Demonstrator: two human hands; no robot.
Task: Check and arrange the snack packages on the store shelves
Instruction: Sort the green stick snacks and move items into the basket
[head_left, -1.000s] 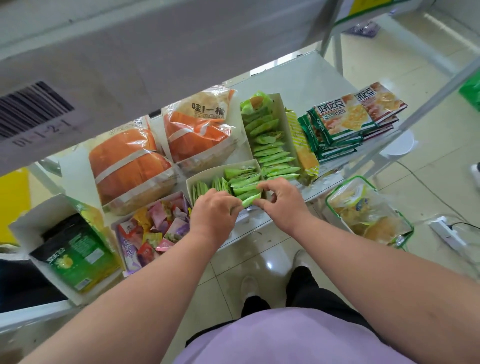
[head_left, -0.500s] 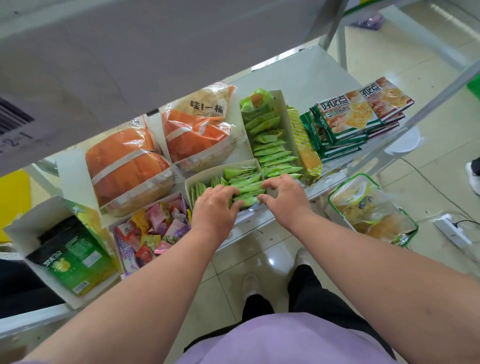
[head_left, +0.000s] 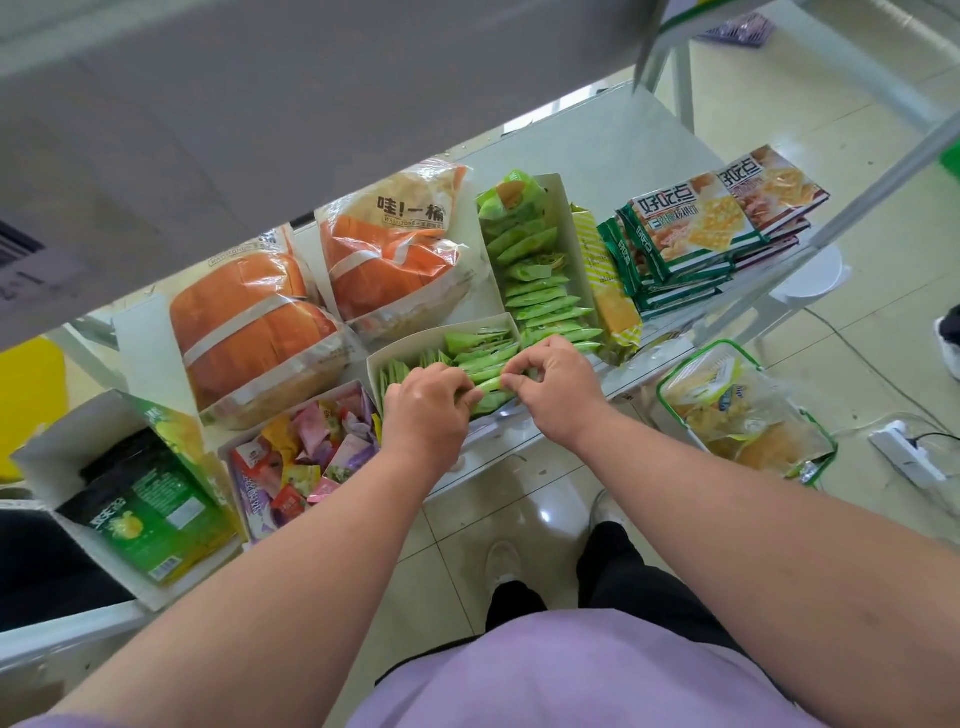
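Hands meet over a white cardboard tray (head_left: 385, 354) of green snack packets at the front edge of a white store shelf (head_left: 613, 140). The left hand (head_left: 423, 410) has its fingers curled, pinching one end of a green packet (head_left: 488, 387). The right hand (head_left: 553, 387) pinches the other end of the same packet between thumb and bent fingers. The packet lies across the near end of the tray, between the 2 hands, on top of other green packets.

Just behind, a second, longer tray (head_left: 563, 208) holds a row of similar green packets. To its left lie 2 orange bread bags (head_left: 395, 249). A box of mixed sweets (head_left: 306, 457) sits beside the left hand, and a tilted box with a green-and-black pouch (head_left: 150, 514) stands further left. On the right of the shelf lies a stack of green-edged cracker packs (head_left: 691, 228). Beyond the right wrist, below the shelf, sits a clear bag of pastries (head_left: 743, 415).
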